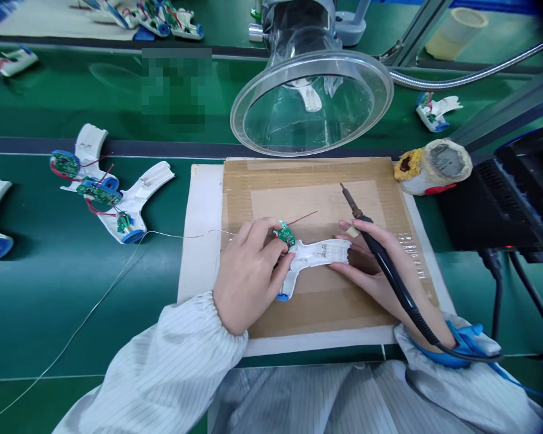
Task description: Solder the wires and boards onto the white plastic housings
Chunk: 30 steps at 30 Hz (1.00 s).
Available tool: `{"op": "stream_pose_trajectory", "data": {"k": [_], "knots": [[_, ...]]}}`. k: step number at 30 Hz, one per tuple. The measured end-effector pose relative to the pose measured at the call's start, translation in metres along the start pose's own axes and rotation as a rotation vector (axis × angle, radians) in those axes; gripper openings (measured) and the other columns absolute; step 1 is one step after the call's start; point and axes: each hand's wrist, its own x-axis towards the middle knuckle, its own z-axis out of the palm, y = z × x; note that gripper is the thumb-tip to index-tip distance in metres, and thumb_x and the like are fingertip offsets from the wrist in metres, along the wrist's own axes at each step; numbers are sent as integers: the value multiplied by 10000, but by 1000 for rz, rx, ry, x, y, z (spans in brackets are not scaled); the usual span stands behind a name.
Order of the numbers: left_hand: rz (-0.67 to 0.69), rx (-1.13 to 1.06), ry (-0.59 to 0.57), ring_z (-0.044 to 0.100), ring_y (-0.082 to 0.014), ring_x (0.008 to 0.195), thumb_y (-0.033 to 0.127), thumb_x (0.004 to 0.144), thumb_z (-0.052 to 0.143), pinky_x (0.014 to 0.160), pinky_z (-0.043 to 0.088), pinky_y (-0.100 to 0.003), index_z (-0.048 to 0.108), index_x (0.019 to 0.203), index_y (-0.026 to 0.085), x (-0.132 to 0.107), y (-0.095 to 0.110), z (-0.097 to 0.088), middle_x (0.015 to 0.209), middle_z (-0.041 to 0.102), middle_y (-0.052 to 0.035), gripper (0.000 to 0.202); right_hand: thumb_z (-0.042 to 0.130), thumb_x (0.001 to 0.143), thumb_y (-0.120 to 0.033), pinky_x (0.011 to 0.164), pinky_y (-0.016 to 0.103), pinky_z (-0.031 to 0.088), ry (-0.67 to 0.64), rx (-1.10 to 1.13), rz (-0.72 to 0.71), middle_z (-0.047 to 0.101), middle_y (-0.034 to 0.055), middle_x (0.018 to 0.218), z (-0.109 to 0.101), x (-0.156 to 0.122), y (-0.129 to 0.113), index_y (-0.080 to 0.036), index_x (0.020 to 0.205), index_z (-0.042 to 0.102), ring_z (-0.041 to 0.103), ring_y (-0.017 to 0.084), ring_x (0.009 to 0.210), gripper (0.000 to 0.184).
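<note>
The left hand is closed around a white plastic housing, fingers curled over its middle, with a small green circuit board sitting right at the fingertips. A thin red wire sticks out past the board, away from the grip, and a thin silver wire runs from under the hand off to the left. The housing lies across the hands, its far end just by the other hand's fingers, and a blue ring shows just below the left grip.

The right hand is wrapped firmly round the black handle of a soldering iron, its tip pointing up and away, not touching the board. A blue wrist strap sits behind this hand.

Under both hands is a cardboard pad on a white sheet. Beyond the grip hangs a clear plastic hood, and past the right hand sits a black box. Left of the left hand, more white housings lie on a green mat
</note>
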Motion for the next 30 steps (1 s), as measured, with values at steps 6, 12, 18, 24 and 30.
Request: {"op": "stream_pose_trajectory", "data": {"k": [6, 12, 18, 24, 30], "knots": [[123, 20, 151, 727, -267, 1050, 122, 1009, 660, 844, 608, -406, 710, 962, 173, 0, 5, 3, 1163, 758, -130, 86, 878, 889, -256, 1119, 467, 625, 195, 208, -17, 661, 36, 1511, 5, 10, -36, -419, 1522, 508, 687, 268, 1354, 751], [418, 77, 284, 801, -220, 944, 63, 986, 674, 695, 583, -329, 733, 977, 190, 3, 11, -5, 1006, 829, -53, 140, 797, 960, -283, 955, 357, 711, 32, 254, 87, 631, 40, 1539, 15, 24, -55, -389, 1512, 524, 808, 237, 1109, 625], [503, 102, 331, 793, -174, 762, 67, 997, 642, 675, 618, -312, 763, 946, 202, 2, 11, -16, 876, 833, -4, 188, 788, 948, -244, 852, 328, 740, 38, 325, 135, 640, 43, 1529, 14, 26, -57, -376, 1475, 533, 827, 219, 1021, 599], [302, -142, 226, 810, -217, 950, 103, 992, 683, 742, 627, -335, 748, 1105, 245, -6, 11, -16, 1018, 837, -31, 193, 776, 940, -193, 783, 314, 746, 50, 335, 114, 672, 40, 1497, 9, 28, -72, -385, 1459, 514, 789, 259, 1167, 612], [216, -233, 247, 783, -168, 991, 116, 982, 729, 845, 621, -264, 743, 1069, 209, -6, 13, -14, 1015, 814, -26, 128, 844, 895, -168, 864, 374, 746, 225, 318, -18, 679, 30, 1461, 15, 24, -77, -380, 1406, 585, 613, 326, 1435, 611]]}}
